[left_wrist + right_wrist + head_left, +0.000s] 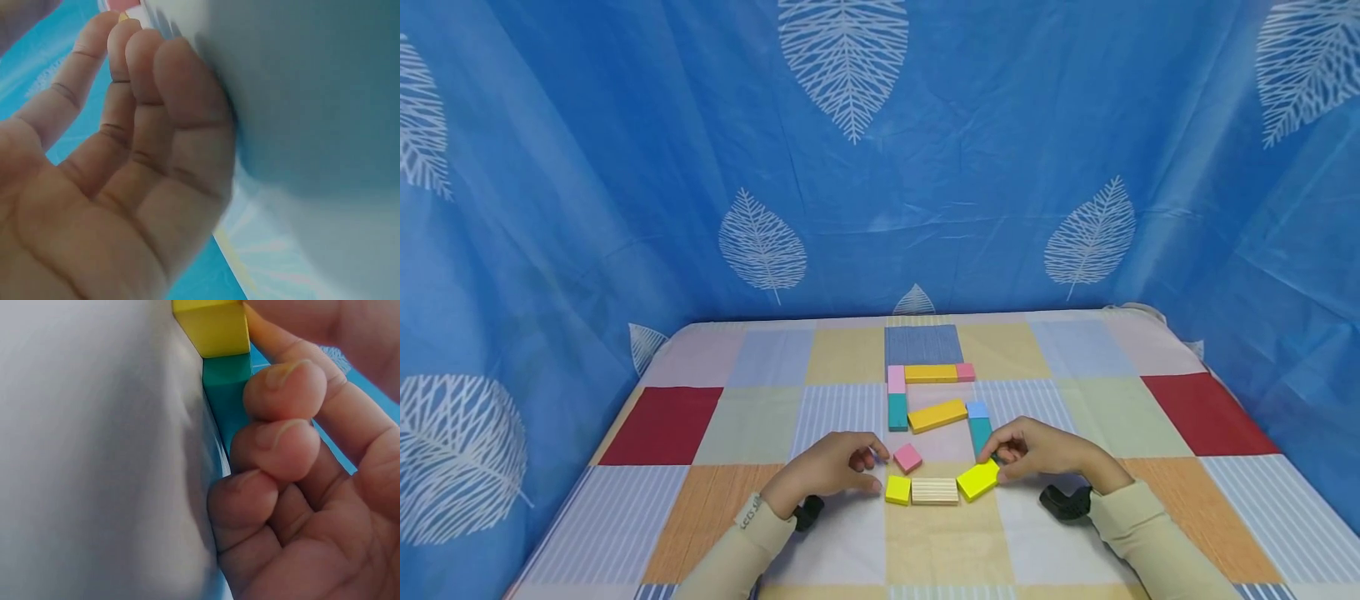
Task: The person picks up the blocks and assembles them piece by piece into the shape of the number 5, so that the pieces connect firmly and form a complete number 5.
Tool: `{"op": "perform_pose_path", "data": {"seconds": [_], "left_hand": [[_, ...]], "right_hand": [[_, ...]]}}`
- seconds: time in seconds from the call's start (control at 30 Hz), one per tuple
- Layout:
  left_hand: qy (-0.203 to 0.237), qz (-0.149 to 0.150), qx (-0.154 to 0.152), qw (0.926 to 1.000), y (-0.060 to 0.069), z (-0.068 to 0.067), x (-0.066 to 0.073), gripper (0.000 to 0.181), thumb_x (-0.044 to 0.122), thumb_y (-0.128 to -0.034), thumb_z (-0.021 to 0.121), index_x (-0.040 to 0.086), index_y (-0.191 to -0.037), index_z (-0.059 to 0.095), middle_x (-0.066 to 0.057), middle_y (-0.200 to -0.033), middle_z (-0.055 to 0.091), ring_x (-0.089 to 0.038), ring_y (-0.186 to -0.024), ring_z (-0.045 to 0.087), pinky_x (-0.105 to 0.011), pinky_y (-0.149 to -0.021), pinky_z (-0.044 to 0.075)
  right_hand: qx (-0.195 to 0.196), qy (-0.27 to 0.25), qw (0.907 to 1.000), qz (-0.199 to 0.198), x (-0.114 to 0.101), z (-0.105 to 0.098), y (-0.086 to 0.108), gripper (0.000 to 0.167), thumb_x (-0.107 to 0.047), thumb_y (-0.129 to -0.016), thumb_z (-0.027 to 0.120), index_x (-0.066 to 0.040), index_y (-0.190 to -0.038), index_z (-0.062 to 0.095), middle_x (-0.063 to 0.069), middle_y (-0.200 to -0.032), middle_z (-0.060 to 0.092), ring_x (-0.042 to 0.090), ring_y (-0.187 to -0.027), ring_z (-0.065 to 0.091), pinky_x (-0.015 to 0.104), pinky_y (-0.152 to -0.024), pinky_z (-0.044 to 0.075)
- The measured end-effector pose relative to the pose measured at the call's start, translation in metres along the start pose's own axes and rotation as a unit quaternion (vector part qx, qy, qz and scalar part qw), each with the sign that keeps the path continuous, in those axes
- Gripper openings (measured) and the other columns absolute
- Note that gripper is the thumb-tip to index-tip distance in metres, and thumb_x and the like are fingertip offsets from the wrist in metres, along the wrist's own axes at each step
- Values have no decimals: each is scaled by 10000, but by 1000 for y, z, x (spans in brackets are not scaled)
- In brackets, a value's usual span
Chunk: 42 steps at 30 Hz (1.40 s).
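My right hand [1036,450] pinches a yellow block [978,481] between thumb and index finger. That yellow block [215,328] lies slanted on the cloth, below the teal block [228,400] of the right column. To its left sit a ridged pale wooden block [935,491] and a small yellow block [898,489] in a row. My left hand [831,467] rests at the left, its fingers loosely bent and holding nothing. Nearest to its fingertips are a tilted pink block [907,458] and the small yellow block. In the left wrist view the palm of the left hand [125,156] is bare.
Farther back, an orange block [930,373] lies between two pink ones, with a teal block [897,412] below the left one. A second orange block [937,416] lies slanted inside. A light blue block [977,409] tops the right column. Blue leaf-patterned curtain [925,208] surrounds the patchwork tablecloth [752,425].
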<state>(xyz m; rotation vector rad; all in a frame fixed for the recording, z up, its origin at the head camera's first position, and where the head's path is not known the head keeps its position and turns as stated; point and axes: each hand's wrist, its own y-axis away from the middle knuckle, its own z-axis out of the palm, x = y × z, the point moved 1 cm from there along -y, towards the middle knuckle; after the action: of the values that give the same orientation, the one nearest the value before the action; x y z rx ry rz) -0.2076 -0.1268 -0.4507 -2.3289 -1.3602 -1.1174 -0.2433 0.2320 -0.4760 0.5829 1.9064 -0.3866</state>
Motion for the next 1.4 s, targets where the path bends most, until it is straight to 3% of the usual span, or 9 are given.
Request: {"op": "perform_pose_path", "data": {"seconds": [0.3,0.6,0.87,1.1,1.23,1.4], "left_hand": [[-478,255,-118,9985,-16,-2,3,408,61,-954,829,141,-1345,744,-62,-1135,655,-203,-910,550,-310,-810,524],[-769,291,-138,9965,-31,3,10,322,85,-991,793,164,-1304,785,-4,-1059,638,-189,-919,555,-299,-829,530],[-979,349,7,9946,-26,-2,0,275,90,-973,817,155,-1238,784,-16,-1032,656,-190,-894,553,-325,-819,527],[-794,421,80,9959,-19,-15,-10,259,26,-968,800,115,-1211,793,-55,-1092,702,-232,-981,605,-418,-913,558],[-687,498,-48,9964,-17,-19,-13,257,-8,-958,797,95,-1194,799,-51,-1112,721,-227,-983,616,-387,-911,565],[-524,356,-205,9978,-15,-20,-12,268,-37,-934,810,105,-1162,806,-20,-1064,708,-195,-936,579,-322,-848,536]], "right_hand": [[-30,-20,10000,-10,0,0,0,241,44,-943,741,129,-1168,730,248,-729,465,79,-628,373,237,-618,357],[-60,-24,10000,-34,1,2,-2,245,40,-949,739,131,-1176,725,250,-728,467,73,-632,379,234,-614,351],[-51,-72,10000,-43,0,1,1,237,46,-953,741,130,-1174,724,246,-727,468,92,-624,375,238,-613,355],[-59,-91,9999,-47,-1,1,1,237,48,-954,738,132,-1175,720,250,-721,447,104,-615,361,243,-614,352],[-46,-107,9999,-37,0,0,1,235,51,-952,739,131,-1172,721,252,-722,442,107,-616,362,244,-613,351],[-44,-107,9999,-21,1,1,1,237,52,-949,741,132,-1172,721,254,-726,450,104,-621,371,242,-613,348]]}}
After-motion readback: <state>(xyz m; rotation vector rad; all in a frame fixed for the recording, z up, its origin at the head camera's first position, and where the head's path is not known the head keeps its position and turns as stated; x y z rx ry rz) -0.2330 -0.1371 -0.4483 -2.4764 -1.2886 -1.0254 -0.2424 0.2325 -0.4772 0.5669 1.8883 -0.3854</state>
